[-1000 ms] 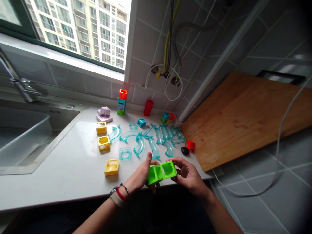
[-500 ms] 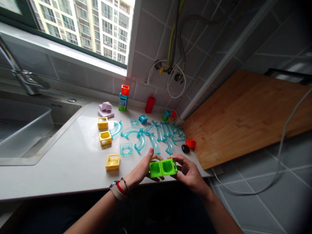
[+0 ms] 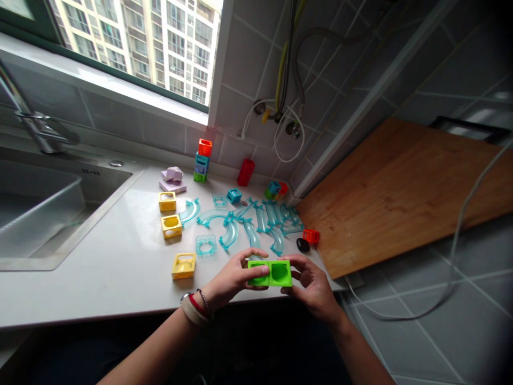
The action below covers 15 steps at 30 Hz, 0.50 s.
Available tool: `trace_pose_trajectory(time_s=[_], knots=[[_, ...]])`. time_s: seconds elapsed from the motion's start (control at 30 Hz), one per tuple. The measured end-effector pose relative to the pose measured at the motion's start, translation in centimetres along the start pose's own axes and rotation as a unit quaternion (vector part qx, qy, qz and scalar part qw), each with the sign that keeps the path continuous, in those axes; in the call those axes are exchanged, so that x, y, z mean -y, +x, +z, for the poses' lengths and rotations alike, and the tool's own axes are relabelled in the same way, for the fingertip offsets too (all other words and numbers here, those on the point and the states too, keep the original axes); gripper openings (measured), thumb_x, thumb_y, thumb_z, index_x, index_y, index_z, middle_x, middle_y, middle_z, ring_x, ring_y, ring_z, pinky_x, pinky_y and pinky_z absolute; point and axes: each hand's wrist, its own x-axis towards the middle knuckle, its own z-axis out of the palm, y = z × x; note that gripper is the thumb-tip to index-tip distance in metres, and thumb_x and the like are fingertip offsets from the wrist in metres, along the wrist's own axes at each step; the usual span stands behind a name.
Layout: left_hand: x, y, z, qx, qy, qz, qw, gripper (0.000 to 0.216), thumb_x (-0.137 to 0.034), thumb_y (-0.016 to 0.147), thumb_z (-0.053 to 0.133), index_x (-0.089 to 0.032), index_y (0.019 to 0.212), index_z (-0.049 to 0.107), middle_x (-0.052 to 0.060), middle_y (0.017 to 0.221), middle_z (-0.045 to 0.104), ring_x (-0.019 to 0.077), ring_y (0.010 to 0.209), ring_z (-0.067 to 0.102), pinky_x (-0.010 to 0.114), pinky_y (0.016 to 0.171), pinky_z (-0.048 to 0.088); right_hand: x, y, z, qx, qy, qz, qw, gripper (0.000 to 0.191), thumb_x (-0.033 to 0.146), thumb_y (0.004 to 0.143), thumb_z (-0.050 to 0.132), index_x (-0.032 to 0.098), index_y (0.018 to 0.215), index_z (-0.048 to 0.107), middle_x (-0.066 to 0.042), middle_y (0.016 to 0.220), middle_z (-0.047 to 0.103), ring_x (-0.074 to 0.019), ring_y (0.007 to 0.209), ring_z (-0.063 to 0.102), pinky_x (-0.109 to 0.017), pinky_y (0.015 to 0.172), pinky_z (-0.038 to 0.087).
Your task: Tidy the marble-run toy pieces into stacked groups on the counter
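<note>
Two bright green toy blocks [image 3: 280, 274] with round hollows sit end to end between my hands, just above the counter's front edge. My left hand [image 3: 240, 271] grips the left end, its thumb lying over the left hollow. At the right end, the fingers of my right hand [image 3: 308, 283] are closed around the other block. Beyond them lie several clear blue track pieces [image 3: 251, 233] and a clear blue square frame [image 3: 206, 245]. Left of my left hand stands a yellow block [image 3: 184, 266], with another yellow block [image 3: 171, 226] farther back.
A stack of coloured blocks [image 3: 201, 161] and a tall red block [image 3: 246, 172] stand near the wall. On the left is the sink [image 3: 60, 259]. A wooden board [image 3: 401, 198] leans on the right, near a black oval object [image 3: 303, 245] and a hanging white cable [image 3: 452, 262].
My left thumb has come down over the left green block. The green pair has turned slightly, so its hollows face me more squarely.
</note>
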Motion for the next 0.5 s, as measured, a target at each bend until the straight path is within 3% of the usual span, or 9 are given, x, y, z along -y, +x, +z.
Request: trace_pose_trajectory(time_s=[0.2,0.5], knots=[[0.21,0.13,-0.13,0.002,0.003,0.004,1.0,0.05,-0.034,0.072,0.089,-0.02,0.109,0.059,0.007,0.098,0.072,0.0218,0.085,0.073,0.035,0.074,0.061,-0.01,0.05,-0.04,-0.001,-0.015,-0.012,1.0,0.055,0.025,0.068,0.092,0.031,0.118,0.07,-0.005,0.121,0.067,-0.028,0.115,0.064,-0.046,0.098,0.058],[0.84,0.45,-0.36,0.016,0.02,0.018,1.0,0.049,-0.031,0.074,0.088,-0.018,0.109,0.055,0.005,0.092,0.071,0.0156,0.077,0.069,0.027,0.07,0.055,-0.45,-0.35,-0.37,0.007,-0.06,-0.024,0.998,0.052,0.019,0.073,0.088,0.032,0.12,0.068,-0.004,0.125,0.067,-0.0278,0.12,0.063,-0.044,0.098,0.056]])
